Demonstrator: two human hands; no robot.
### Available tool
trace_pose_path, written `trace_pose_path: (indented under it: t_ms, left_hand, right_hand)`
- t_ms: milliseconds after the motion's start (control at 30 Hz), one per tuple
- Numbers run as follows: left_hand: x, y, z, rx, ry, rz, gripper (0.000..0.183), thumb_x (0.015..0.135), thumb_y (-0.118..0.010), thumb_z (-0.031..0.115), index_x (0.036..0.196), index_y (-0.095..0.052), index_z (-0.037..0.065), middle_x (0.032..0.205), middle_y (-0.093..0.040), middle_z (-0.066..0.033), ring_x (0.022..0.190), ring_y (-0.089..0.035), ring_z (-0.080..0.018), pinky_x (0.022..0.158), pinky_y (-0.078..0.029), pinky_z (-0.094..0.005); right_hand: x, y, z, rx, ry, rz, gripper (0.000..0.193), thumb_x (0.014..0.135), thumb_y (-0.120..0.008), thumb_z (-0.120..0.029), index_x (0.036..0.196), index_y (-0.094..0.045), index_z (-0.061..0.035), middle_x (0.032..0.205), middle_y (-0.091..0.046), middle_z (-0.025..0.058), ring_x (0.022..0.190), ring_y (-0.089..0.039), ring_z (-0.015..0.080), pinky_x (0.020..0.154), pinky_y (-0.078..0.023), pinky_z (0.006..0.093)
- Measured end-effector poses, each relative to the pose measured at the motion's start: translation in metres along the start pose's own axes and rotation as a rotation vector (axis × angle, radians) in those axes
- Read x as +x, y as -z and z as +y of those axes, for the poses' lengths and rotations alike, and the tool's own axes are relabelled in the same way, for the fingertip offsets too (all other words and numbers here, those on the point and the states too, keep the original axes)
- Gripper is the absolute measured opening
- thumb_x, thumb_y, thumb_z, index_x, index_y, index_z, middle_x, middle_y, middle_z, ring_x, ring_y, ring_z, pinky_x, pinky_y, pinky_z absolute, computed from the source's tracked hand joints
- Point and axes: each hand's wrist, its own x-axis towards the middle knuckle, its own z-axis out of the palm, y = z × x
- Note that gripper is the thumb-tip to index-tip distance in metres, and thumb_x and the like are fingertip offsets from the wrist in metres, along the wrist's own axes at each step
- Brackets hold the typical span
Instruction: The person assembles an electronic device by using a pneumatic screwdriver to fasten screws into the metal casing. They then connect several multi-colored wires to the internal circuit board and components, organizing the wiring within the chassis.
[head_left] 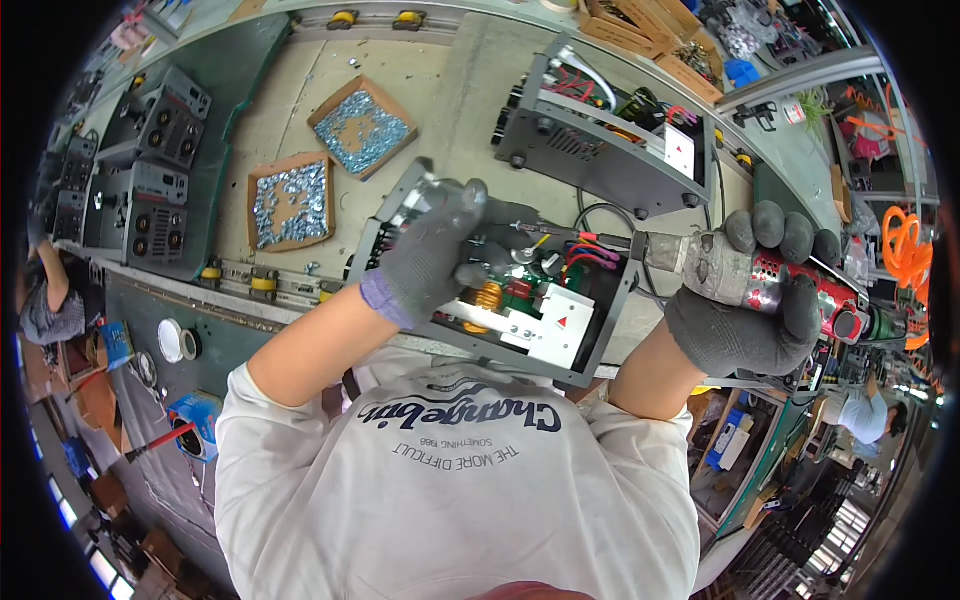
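My right hand point(755, 325), in a dark grey glove, is wrapped round a red and grey power screwdriver point(740, 275) held level. Its long thin bit point(580, 235) points left, over an open black metal case point(590, 372) in front of me. My left hand point(435, 250), gloved with a purple cuff, reaches over the case's left part. Its fingers are curled close to the bit's tip; what they pinch is hidden. Inside the case are a copper coil point(486, 303), coloured wires point(592, 255) and a white plate point(563, 325) with a red triangle.
A second open case point(600, 160) stands farther back on the right. Two cardboard trays of small metal parts, one nearer point(330, 205) and one farther point(392, 105), lie left of centre. Finished-looking units point(160, 215) stand at far left. Orange coiled hoses point(902, 240) hang at right.
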Motion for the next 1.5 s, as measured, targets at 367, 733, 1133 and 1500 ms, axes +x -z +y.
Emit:
trace_pose_path:
  t_ms: [367,733,1133,1500]
  left_hand:
    - [0.156,-0.07,0.07,1.566,-0.606,0.13,0.036,0.094,-0.06,0.041,0.105,-0.076,0.01,0.087,-0.073,-0.0092,0.08,-0.069,-0.0235,0.073,-0.053,-0.0383]
    - [0.217,-0.087,0.07,1.878,-0.248,-0.17,0.044,0.096,-0.055,0.049,0.093,-0.076,0.01,0.091,-0.072,-0.014,0.088,-0.07,-0.0309,0.08,-0.053,-0.0448]
    - [0.221,-0.081,0.075,1.802,-0.171,-0.22,0.048,0.096,-0.054,0.052,0.091,-0.075,0.01,0.089,-0.072,-0.014,0.087,-0.069,-0.0321,0.08,-0.053,-0.0449]
    - [0.225,-0.078,0.076,1.76,-0.176,-0.229,0.049,0.094,-0.057,0.052,0.09,-0.077,0.007,0.088,-0.072,-0.015,0.085,-0.069,-0.0328,0.079,-0.054,-0.0445]
  right_hand:
    - [0.049,0.068,-0.057,-0.282,0.215,0.14,0.037,0.087,-0.057,-0.01,0.124,-0.058,-0.0087,0.106,-0.069,0.0138,0.097,-0.066,0.0311,0.08,-0.057,0.0428]
    - [0.088,0.112,-0.038,-0.651,0.34,0.237,0.042,0.09,-0.053,-0.013,0.13,-0.051,-0.0011,0.103,-0.068,0.0187,0.089,-0.068,0.0325,0.075,-0.059,0.0428]
    - [0.107,0.109,0.013,-0.479,0.078,0.12,0.049,0.081,-0.061,0.0,0.129,-0.051,0.0016,0.101,-0.067,0.0175,0.086,-0.068,0.0274,0.08,-0.058,0.0431]
    - [0.143,0.131,0.036,-1.053,0.216,-0.263,0.013,0.087,-0.061,-0.002,0.094,-0.066,0.0081,0.084,-0.069,0.0132,0.077,-0.068,0.0194,0.071,-0.056,0.032]
